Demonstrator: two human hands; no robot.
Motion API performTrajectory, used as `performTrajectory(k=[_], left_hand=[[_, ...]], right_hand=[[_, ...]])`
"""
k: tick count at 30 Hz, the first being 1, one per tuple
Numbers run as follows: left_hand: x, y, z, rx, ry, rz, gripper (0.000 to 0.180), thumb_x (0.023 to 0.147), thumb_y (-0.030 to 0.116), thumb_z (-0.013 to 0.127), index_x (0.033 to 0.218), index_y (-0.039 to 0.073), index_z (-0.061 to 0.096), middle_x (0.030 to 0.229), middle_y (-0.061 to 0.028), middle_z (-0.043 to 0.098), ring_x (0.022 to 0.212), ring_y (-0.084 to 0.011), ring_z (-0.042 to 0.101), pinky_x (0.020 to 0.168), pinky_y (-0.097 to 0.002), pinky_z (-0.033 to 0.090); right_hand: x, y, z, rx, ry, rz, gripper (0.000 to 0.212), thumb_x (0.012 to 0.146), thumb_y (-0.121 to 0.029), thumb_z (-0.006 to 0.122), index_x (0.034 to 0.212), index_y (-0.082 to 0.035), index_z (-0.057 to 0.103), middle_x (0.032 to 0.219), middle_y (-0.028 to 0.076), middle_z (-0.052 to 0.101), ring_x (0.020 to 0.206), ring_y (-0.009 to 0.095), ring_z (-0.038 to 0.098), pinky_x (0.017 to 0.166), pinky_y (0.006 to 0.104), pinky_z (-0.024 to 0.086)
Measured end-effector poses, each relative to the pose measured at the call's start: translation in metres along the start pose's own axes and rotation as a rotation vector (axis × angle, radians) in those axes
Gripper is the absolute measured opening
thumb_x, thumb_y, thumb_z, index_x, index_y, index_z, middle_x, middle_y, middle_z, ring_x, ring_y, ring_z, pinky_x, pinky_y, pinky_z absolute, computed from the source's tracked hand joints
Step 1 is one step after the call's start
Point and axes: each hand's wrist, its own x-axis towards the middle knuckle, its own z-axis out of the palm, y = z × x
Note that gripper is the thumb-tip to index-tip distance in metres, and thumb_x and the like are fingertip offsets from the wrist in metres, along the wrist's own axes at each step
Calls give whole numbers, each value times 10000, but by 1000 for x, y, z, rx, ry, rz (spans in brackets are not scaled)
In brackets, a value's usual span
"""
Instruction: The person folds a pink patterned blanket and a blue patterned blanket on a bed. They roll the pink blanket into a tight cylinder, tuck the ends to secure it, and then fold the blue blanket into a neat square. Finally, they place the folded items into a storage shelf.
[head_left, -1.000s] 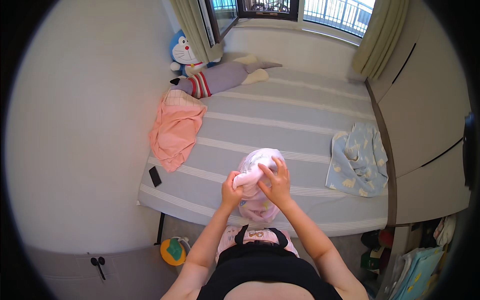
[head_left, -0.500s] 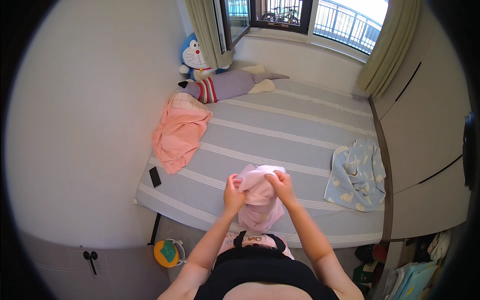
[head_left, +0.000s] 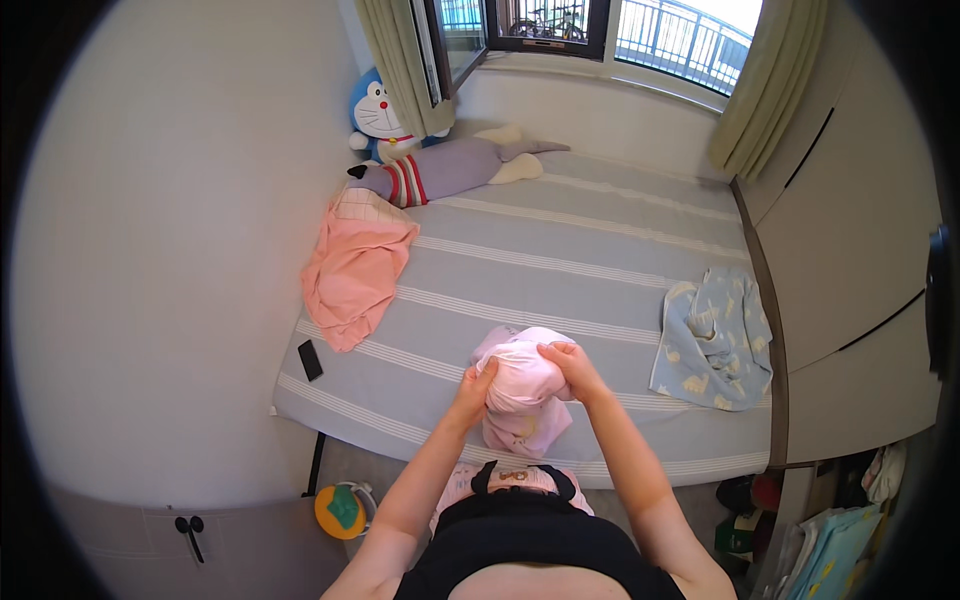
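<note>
A bunched piece of pale pink cloth (head_left: 526, 374), perhaps a garment, is held up over the near edge of the bed (head_left: 480, 285). My left hand (head_left: 475, 390) pinches its left side, thumb on top. At the upper right of the bundle, my right hand (head_left: 570, 365) grips the cloth between thumb and fingers. The fabric between them is gathered into a rounded pouch, and its lower part hangs toward me. Folds hide its full shape.
A salmon-pink cloth (head_left: 358, 270) and a dark phone (head_left: 310, 360) lie on the bed's left. On its right is a crumpled blue patterned blanket (head_left: 712, 340). A long grey plush toy (head_left: 450, 172) and a blue-white plush toy (head_left: 378, 112) are at the far left.
The pink cloth has gone from loosely spread at its top to a rounded, gathered bundle. My left hand has shifted slightly right, and the whole view has moved a little.
</note>
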Motion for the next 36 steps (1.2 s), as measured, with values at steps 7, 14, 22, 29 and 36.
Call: performTrajectory(k=[7, 14, 22, 29, 36], left_hand=[[-3, 22, 16, 270, 138, 197, 342, 881, 298, 516, 1035, -2, 575, 944, -43, 609, 844, -99, 556, 739, -240, 444], [-5, 21, 4, 251, -108, 64, 345, 821, 132, 545, 1127, -18, 497, 1049, -74, 568, 975, -136, 531, 824, -272, 426], [6, 19, -52, 966, -108, 382, 611, 643, 16, 600, 1221, 46, 404, 1141, -138, 492, 976, -221, 530, 827, -316, 427], [-2, 44, 7, 1592, -48, 986, 750, 563, 104, 710, 1244, 129, 397, 1243, -191, 386, 963, -355, 489, 756, -371, 460], [4, 33, 1, 1736, -86, 1100, 676, 618, 109, 656, 1246, 193, 421, 1241, -163, 393, 951, -317, 505, 725, -379, 474]], right_hand=[[-24, 3, 27, -974, 349, -998, 441, 669, -198, 667, 1045, -10, 536, 1092, 163, 524, 1011, 330, 495, 873, 410, 380], [6, 42, -10, -953, 548, -687, 317, 753, -100, 503, 1037, 36, 540, 926, 170, 597, 854, 324, 560, 764, 364, 430], [9, 12, -29, -125, 32, -176, 286, 761, -107, 385, 832, 45, 617, 766, 60, 605, 707, 113, 527, 620, 247, 421], [-9, -12, -1, -287, -102, 16, 280, 761, -115, 415, 871, 45, 616, 841, 79, 603, 746, 125, 537, 656, 247, 428], [-7, -8, -6, -3, -166, 124, 264, 719, -65, 404, 849, 42, 607, 855, 98, 594, 742, 142, 554, 662, 261, 450]])
